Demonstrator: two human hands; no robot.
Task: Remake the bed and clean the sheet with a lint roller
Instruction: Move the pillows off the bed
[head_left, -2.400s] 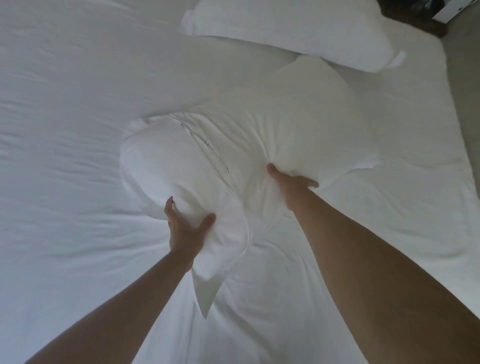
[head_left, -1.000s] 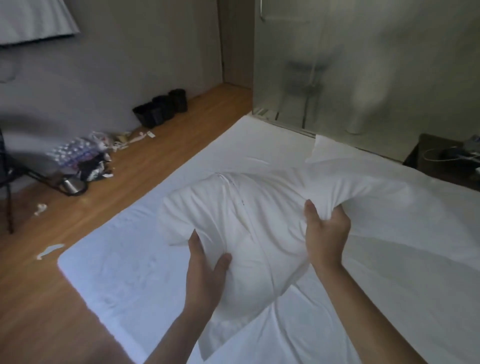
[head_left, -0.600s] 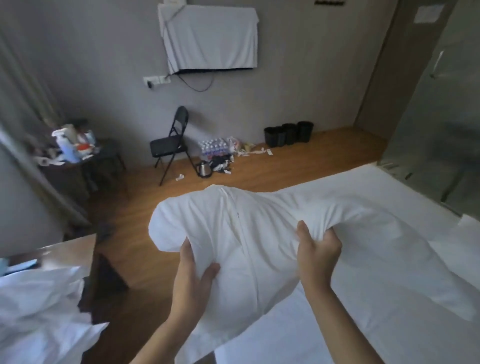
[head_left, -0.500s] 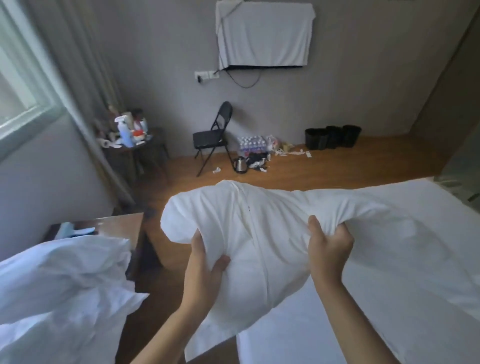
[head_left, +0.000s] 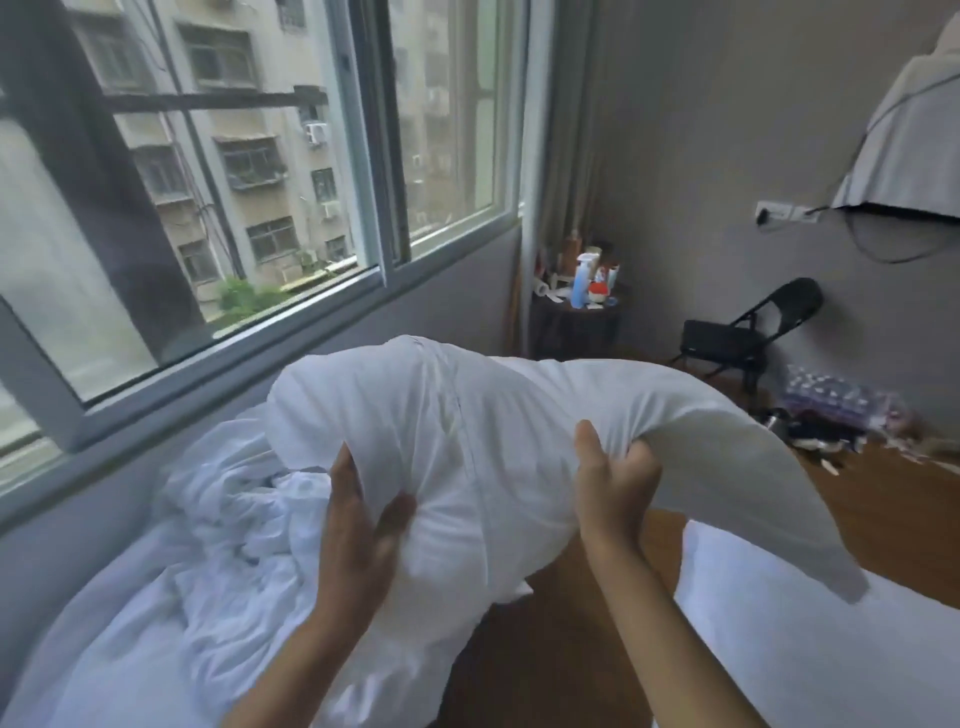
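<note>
The left hand (head_left: 358, 525) grips the pillow (head_left: 483, 452) from below, with its fingers and thumb pushed into the soft cloth. The right hand (head_left: 613, 483) has its fingers curled tight round a bunch of the pillow's cover. Both hands hold the pillow up in the air, in front of the person.

The pillow is white and puffy. It bends in the middle where the hands squeeze it. A seam runs down its front. Its right end hangs down in a flat flap over the corner of the bed (head_left: 810, 649).

Below the pillow, on the left, lies a heap of crumpled white bedding (head_left: 223, 525), just under the window (head_left: 249, 171). Brown wooden floor (head_left: 550, 649) shows between the heap and the bed. Far back stand a black folding chair (head_left: 748, 332) and a small dark table (head_left: 576, 325) with bottles on it.
</note>
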